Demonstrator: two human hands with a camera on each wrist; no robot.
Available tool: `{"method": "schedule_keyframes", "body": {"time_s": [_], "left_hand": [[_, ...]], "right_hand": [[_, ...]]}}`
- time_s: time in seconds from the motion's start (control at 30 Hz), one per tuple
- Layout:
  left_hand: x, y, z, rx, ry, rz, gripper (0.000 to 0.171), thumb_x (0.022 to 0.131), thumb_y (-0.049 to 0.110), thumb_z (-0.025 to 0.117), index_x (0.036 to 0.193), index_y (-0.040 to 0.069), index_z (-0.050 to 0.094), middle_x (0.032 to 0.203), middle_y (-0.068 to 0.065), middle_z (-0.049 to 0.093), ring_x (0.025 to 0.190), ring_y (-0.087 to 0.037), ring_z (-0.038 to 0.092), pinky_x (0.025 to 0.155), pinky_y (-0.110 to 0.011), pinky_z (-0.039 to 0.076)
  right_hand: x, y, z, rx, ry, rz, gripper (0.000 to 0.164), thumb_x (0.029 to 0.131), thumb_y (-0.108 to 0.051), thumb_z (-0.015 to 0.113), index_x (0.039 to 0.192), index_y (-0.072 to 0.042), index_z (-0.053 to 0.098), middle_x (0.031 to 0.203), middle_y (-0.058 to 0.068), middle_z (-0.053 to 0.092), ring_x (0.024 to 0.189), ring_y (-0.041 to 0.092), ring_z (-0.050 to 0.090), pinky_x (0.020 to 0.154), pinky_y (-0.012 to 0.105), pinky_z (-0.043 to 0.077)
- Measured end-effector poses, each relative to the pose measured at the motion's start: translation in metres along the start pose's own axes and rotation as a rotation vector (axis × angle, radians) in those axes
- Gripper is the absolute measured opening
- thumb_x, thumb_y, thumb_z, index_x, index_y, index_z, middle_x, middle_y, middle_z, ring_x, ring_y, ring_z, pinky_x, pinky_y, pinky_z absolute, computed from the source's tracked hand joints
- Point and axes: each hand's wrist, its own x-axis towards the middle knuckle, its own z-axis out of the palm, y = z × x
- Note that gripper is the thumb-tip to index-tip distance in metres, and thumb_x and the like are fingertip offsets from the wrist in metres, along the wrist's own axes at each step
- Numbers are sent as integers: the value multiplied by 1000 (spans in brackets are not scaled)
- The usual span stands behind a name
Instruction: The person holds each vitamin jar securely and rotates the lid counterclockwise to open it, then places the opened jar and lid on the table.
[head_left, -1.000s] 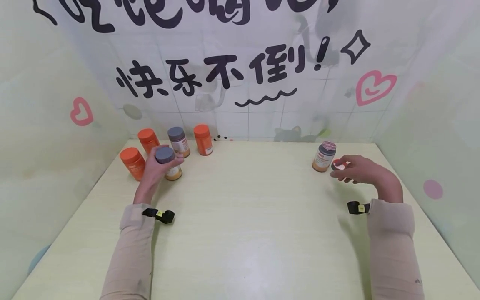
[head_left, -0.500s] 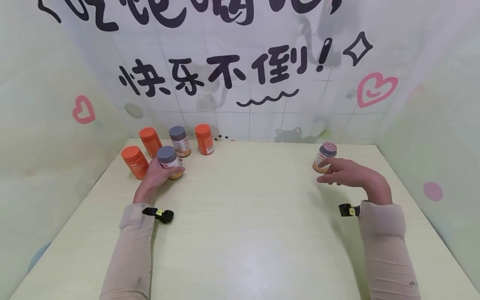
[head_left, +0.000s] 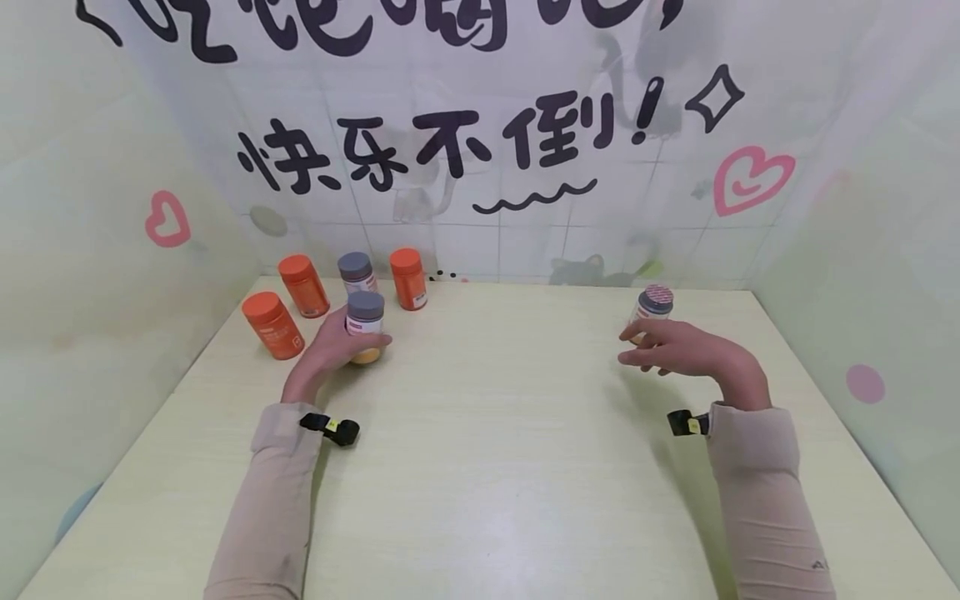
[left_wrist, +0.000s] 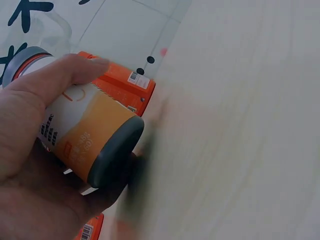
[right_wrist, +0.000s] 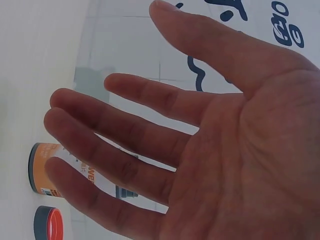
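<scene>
My left hand (head_left: 328, 348) grips a jar (head_left: 365, 310) with a grey lid and a white-and-orange label, thumb along one side. In the left wrist view that jar (left_wrist: 107, 132) is tilted, and its dark base shows above the table. My right hand (head_left: 678, 350) hovers in front of another jar (head_left: 652, 302), whose lid is off and whose mouth has a red-and-white patterned seal. The right wrist view shows the fingers spread with nothing between them. A loose lid (right_wrist: 48, 223), grey outside and red inside, lies beside the jar (right_wrist: 47, 167) there.
Two orange jars, one nearer (head_left: 273, 327) and one farther (head_left: 303, 287), stand at the left. Another grey-lidded jar (head_left: 356, 271) and an orange jar (head_left: 408, 279) are along the back wall. Printed sheets enclose the pale table (head_left: 495, 433) at the back and sides.
My left hand has taken the grey-lidded jar rightward, away from the orange jars. My right hand has moved left from the loose lid to in front of the sealed jar.
</scene>
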Motion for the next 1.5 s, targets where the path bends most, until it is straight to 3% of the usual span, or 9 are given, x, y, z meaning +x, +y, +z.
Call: {"method": "schedule_keyframes", "body": {"time_s": [0.13,0.37,0.53,0.7,0.93,1.27,1.5], "left_hand": [[0,11,9,17,-25,-9,81,87,29,82,154,12,39,149,-16,51,131,-36,48,120,-59,35],[4,25,40,67,-107,3,69,87,32,81,146,14,49,138,-15,60,120,-34,56,112,-55,43],[5,28,59,113,-146,30,64,88,33,80,141,12,52,127,-14,64,110,-29,59,100,-43,49],[0,35,72,86,-185,36,64,87,32,81,141,13,52,124,-14,65,105,-28,62,87,-35,56],[-5,45,91,8,-247,34,63,85,24,83,139,17,51,125,-16,61,105,-32,63,64,-40,65],[-16,69,129,11,-325,107,54,83,22,84,128,20,55,115,-12,63,94,-29,66,56,-43,63],[-25,83,159,45,-330,146,52,82,25,86,124,20,55,107,-10,66,73,-26,70,50,-41,61]], "right_hand": [[1,-3,2,-18,9,-7,52,102,-33,63,141,0,52,121,22,68,105,30,67,89,45,60],[-1,-7,4,-60,32,0,51,101,-37,64,140,-5,55,114,16,72,101,26,68,87,44,60],[2,-9,8,-68,35,-17,50,101,-36,64,139,-5,56,112,15,72,101,27,68,86,41,60],[5,-14,10,-68,29,-43,49,102,-34,64,138,-3,56,110,15,72,101,28,68,87,38,59],[12,-22,16,-125,61,-63,48,101,-37,63,138,-7,57,112,16,73,103,28,70,90,41,55],[28,-34,34,-73,114,-148,46,104,-42,60,140,-13,57,114,14,74,102,29,72,90,42,56],[35,-47,47,-63,154,-186,46,106,-45,53,140,-15,57,110,15,75,97,27,75,88,44,58]]}}
